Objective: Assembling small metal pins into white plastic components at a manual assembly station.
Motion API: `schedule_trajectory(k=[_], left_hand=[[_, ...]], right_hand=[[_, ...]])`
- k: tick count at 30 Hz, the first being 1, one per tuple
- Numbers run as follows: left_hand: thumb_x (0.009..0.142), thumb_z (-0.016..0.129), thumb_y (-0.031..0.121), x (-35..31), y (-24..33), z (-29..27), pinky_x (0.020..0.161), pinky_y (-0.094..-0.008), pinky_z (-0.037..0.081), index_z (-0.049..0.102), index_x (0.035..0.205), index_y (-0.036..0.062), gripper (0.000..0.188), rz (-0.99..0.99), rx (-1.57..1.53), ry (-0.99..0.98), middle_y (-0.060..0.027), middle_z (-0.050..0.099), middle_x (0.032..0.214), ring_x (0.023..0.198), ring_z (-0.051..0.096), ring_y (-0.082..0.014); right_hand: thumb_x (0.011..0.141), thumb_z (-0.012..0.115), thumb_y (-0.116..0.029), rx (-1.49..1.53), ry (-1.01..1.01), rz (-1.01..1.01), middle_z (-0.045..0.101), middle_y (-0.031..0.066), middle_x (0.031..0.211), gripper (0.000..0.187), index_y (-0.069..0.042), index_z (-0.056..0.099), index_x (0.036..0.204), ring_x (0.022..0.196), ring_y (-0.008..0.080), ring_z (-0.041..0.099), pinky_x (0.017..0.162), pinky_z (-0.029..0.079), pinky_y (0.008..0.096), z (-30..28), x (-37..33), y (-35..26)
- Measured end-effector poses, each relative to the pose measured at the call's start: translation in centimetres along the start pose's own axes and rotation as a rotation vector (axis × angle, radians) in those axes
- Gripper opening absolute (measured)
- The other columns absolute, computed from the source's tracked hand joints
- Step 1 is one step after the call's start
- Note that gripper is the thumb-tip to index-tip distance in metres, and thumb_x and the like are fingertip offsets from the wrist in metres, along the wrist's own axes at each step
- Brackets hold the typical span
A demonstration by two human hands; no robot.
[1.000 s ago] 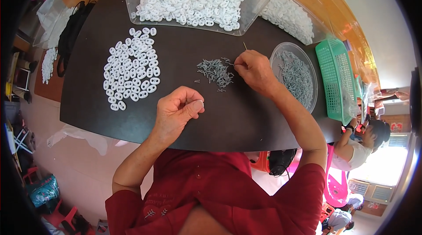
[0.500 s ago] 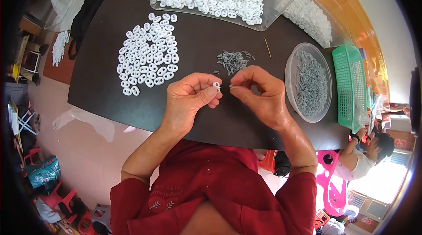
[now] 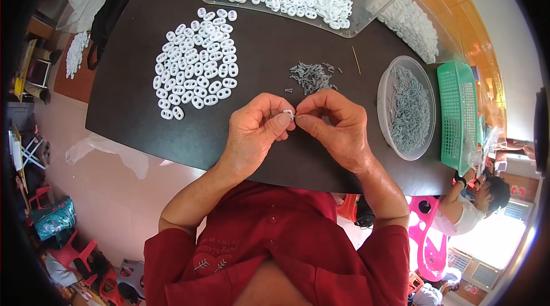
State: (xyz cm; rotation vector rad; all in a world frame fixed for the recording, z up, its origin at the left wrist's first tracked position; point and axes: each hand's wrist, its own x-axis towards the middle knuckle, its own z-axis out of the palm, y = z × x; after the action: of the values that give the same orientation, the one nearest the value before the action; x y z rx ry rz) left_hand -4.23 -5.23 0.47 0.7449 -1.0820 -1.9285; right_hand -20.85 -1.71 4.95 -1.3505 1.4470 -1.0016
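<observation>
My left hand (image 3: 252, 134) pinches a small white oval plastic piece (image 3: 288, 112) between thumb and forefinger. Against that piece's right side, the closed fingertips of my right hand (image 3: 342, 128) hold a tiny grey screw, mostly hidden by the fingers. Just beyond both hands lies a loose heap of grey screws (image 3: 314, 79), with a few strays beside it. To the left, many white oval pieces with two holes (image 3: 197, 68) are spread flat on the dark table (image 3: 132, 91).
A clear bin (image 3: 275, 8) of white pieces stands at the far edge, with more white pieces behind it. On the right are a round clear tub (image 3: 382, 117) of screws and a green basket (image 3: 452, 117). A thin stick (image 3: 356, 60) lies nearby. Another person (image 3: 467, 208) sits beyond the right edge.
My right hand has moved left, bringing the screw from a short gap away up to the white piece. My left hand still grips the piece. The view has shifted slightly.
</observation>
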Motion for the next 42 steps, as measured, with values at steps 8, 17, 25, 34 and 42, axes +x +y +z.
schedule_trajectory(k=[8, 17, 25, 34, 42], left_hand=[[0.092, 0.057, 0.011, -0.1, -0.3, -0.4, 0.064, -0.0191, 0.046, 0.057, 0.097, 0.001, 0.011, 0.013, 0.085, -0.011, -0.0022, 0.06, 0.084, 0.074, 0.055, -0.0061], [0.093, 0.056, 0.011, -0.4, -0.9, -0.1, 0.062, -0.0187, 0.043, 0.056, 0.096, 0.0007, 0.011, 0.182, 0.341, 0.048, -0.0006, 0.058, 0.082, 0.07, 0.05, -0.005], [0.09, 0.057, 0.004, -0.6, -0.7, -0.1, 0.059, -0.0206, 0.044, 0.057, 0.092, -0.0008, 0.005, 0.262, 0.336, 0.111, -0.0014, 0.058, 0.077, 0.067, 0.051, -0.0058], [0.091, 0.058, 0.007, -0.5, -0.3, 0.0, 0.065, -0.0192, 0.047, 0.059, 0.1, -0.0026, 0.013, 0.186, 0.1, 0.112, -0.0035, 0.061, 0.085, 0.072, 0.055, -0.0066], [0.092, 0.057, 0.008, -1.2, -0.6, 0.2, 0.064, -0.0184, 0.047, 0.059, 0.099, -0.0014, 0.012, 0.196, 0.225, 0.157, -0.0028, 0.061, 0.083, 0.07, 0.054, -0.0053]], right_hand=[[0.078, 0.067, 0.003, -0.007, -0.001, 0.015, 0.061, 0.0019, 0.085, 0.014, 0.0, 0.062, 0.092, 0.076, 0.0067, 0.056, 0.066, 0.045, 0.0207, 0.2, 0.3, 0.1], [0.078, 0.067, 0.004, 0.003, 0.004, -0.012, 0.061, 0.0021, 0.084, 0.015, 0.001, 0.062, 0.091, 0.075, 0.0067, 0.056, 0.065, 0.046, 0.0206, 0.6, 0.3, 0.3], [0.079, 0.066, 0.006, 0.1, 0.052, -0.019, 0.063, 0.0033, 0.085, 0.014, 0.002, 0.062, 0.092, 0.078, 0.0075, 0.058, 0.068, 0.047, 0.0203, 1.6, 0.3, 0.6], [0.084, 0.062, 0.004, 0.138, 0.055, -0.058, 0.063, 0.0033, 0.086, 0.008, 0.003, 0.062, 0.092, 0.081, 0.008, 0.059, 0.072, 0.048, 0.0208, 1.8, 0.3, 0.8], [0.085, 0.059, 0.003, -0.074, 0.053, -0.136, 0.061, 0.0033, 0.081, 0.003, 0.003, 0.06, 0.087, 0.074, 0.007, 0.056, 0.066, 0.045, 0.0204, 2.4, 0.2, 0.8]])
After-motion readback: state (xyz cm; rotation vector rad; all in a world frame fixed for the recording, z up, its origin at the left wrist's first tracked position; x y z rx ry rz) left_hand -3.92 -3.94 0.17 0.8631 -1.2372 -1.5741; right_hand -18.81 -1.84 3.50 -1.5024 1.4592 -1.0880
